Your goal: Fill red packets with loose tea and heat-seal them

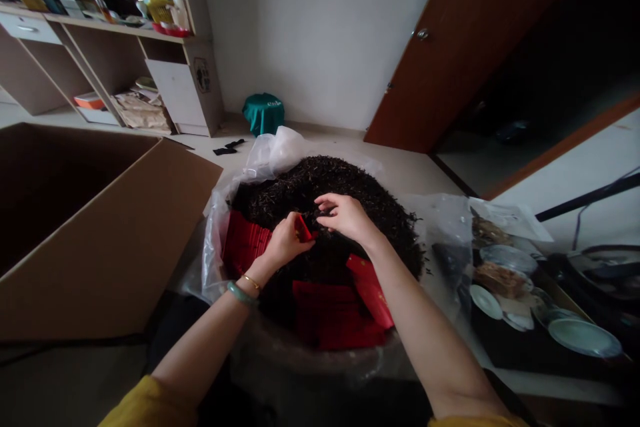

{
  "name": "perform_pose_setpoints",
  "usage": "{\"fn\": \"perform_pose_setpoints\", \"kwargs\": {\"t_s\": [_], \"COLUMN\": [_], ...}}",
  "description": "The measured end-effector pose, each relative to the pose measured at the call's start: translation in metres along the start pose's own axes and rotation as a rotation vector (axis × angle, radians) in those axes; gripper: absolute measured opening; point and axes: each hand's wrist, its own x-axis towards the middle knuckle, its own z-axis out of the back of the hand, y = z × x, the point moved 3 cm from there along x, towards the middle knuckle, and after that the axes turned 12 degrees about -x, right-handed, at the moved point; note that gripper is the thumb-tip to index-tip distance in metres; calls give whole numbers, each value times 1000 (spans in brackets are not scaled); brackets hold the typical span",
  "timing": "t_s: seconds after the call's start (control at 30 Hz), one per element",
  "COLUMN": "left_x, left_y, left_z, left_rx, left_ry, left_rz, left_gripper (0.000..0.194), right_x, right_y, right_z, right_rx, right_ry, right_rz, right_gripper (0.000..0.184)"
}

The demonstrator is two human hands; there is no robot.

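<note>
My left hand (285, 241) grips a small red packet (303, 228) by its lower part, just above a large mound of dark loose tea leaves (320, 213). My right hand (347, 217) is beside the packet, its fingers pinched together over the leaves. Whether they hold any leaves is too small to tell. The mound lies in a clear plastic bag (220, 240). Stacks of red packets (245, 243) rest on the near left of the leaves, and more red packets (333, 317) lie at the near edge.
A large open cardboard box (115, 240) stands to the left. Small dishes and plates of tea (505, 277) sit on a dark tray to the right. Behind are a green bag (263, 113), wooden shelves (115, 60) and a brown door (450, 60).
</note>
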Motion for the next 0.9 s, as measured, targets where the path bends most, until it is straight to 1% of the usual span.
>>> {"fn": "perform_pose_setpoints", "kwargs": {"t_s": [0.1,0.17,0.2,0.3,0.33,0.4,0.43,0.5,0.53,0.6,0.63,0.67,0.7,0.73,0.83,0.87,0.9], "left_x": [0,0,0,-2,-3,-5,-5,-6,-6,-7,-7,-7,-7,-7,-6,-6,-6], "left_y": [-1,-1,-1,1,2,4,5,6,6,5,5,4,4,3,1,0,-1], "left_z": [2,1,1,-3,-5,-8,-9,-9,-9,-9,-8,-9,-9,-9,-10,-10,-11], "left_rx": [-7,-17,-17,16,35,72,85,95,93,89,92,100,111,123,139,138,137], "left_ry": [-15,-29,-39,-80,-90,-94,-93,-91,-87,-71,-56,-43,-34,-31,-27,-22,-16], "left_rz": [8,10,5,-33,-48,-72,-80,-88,-93,-105,-106,-100,-90,-72,-19,-12,-10], "left_gripper": [46,46,46,49,50,52,52,51,51,49,49,49,50,50,52,52,50], "right_x": [-9,-17,-20,-26,-27,-27,-27,-26,-26,-26,-27,-27,-26,-25,-19,-17,-14], "right_y": [-13,-17,-16,-4,1,11,15,17,17,14,11,9,8,6,4,4,4], "right_z": [-5,-8,-9,-13,-16,-25,-29,-35,-37,-40,-40,-39,-36,-31,-20,-20,-22], "right_rx": [8,-57,-109,-302,-367,-499,-557,-650,-684,-719,-721,-708,-680,-637,-473,-425,-386], "right_ry": [31,48,27,-97,-116,-111,-104,-70,-27,108,173,208,196,139,-109,-150,-162], "right_rz": [-38,-21,5,138,184,250,254,219,196,169,170,177,181,178,164,173,190], "right_gripper": [26,23,23,24,24,24,25,31,36,43,43,42,39,35,28,27,24]}}
